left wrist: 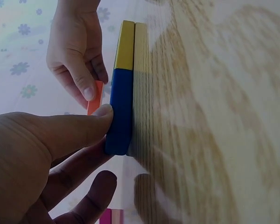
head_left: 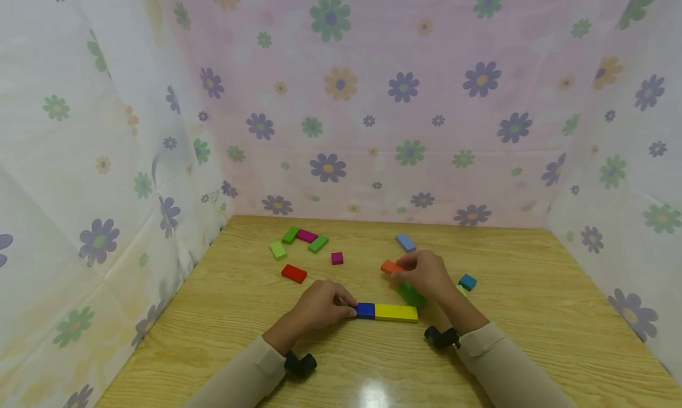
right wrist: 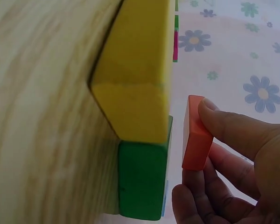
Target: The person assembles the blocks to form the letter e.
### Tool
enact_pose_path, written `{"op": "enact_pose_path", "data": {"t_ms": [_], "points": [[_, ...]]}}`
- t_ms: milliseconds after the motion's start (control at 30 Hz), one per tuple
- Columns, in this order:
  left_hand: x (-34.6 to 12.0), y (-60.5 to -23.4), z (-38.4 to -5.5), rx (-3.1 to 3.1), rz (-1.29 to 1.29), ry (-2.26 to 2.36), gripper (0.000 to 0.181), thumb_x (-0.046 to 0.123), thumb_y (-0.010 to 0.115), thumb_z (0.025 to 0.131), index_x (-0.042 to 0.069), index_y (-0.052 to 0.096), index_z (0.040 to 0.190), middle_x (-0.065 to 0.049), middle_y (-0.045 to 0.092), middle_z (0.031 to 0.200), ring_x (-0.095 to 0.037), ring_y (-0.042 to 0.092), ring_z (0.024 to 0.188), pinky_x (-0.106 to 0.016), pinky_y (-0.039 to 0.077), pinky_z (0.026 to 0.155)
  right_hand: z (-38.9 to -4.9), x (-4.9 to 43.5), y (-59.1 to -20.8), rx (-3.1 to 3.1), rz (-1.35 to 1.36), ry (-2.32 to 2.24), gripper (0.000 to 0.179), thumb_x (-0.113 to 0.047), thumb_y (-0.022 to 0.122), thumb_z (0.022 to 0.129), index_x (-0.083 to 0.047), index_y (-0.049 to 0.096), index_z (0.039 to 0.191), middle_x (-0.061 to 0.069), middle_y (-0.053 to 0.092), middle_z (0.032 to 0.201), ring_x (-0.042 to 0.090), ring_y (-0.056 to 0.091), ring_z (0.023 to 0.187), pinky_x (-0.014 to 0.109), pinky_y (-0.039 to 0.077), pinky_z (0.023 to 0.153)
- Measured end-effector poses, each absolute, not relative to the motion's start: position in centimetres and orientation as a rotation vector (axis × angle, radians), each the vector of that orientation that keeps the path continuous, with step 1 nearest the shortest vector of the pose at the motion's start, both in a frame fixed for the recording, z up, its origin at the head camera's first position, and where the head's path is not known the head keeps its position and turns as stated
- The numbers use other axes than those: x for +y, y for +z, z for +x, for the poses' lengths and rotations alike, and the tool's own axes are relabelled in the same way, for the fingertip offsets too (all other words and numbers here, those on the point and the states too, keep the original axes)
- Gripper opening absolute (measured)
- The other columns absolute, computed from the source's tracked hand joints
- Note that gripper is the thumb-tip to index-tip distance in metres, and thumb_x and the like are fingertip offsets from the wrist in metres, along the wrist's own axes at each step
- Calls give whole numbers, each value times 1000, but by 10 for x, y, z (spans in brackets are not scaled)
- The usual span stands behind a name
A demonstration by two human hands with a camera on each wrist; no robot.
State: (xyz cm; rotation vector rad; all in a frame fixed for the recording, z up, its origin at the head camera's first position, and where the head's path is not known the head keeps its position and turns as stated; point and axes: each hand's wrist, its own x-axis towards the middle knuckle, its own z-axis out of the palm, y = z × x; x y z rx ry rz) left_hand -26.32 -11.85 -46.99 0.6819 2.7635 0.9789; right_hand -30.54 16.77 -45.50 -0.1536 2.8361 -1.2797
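My left hand (head_left: 321, 306) pinches the end of a dark blue block (head_left: 365, 311) between thumb and finger. That block lies on the table end to end with a longer yellow block (head_left: 396, 313). In the left wrist view the thumb presses the side of the blue block (left wrist: 120, 109). My right hand (head_left: 428, 273) holds an orange block (head_left: 391, 267) by thumb and fingers; the right wrist view has this orange block (right wrist: 197, 133) off the table. Below that hand, a green block (head_left: 410, 294) lies at the yellow block's right end, partly covered by the hand in the head view.
Scattered on the wooden table (head_left: 341, 360) are a red block (head_left: 294, 273), a small magenta block (head_left: 337, 258), several green and magenta blocks at the back left, a light blue block (head_left: 405, 242) and a blue block (head_left: 467, 282). Flowered cloth (head_left: 373, 100) surrounds the table.
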Motion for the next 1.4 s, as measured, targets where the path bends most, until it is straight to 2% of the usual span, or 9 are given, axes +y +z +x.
{"op": "enact_pose_path", "data": {"t_ms": [700,1400], "points": [[-119,-467,-261,2757,703,999,12,28,84,88,27,84,100,18,73,93,-1,60,75,-24,50,65,-306,162,-462,2897,-244,-1178,32,-28,88,84,-12,80,110,1,76,102,15,67,89,36,59,78],[-118,-467,-261,2746,681,1003,10,27,84,88,29,84,98,20,72,90,-4,59,72,-24,49,63,-307,158,-463,2861,-232,-1202,31,-27,88,84,-15,80,111,0,76,107,15,69,94,37,59,82]]}}
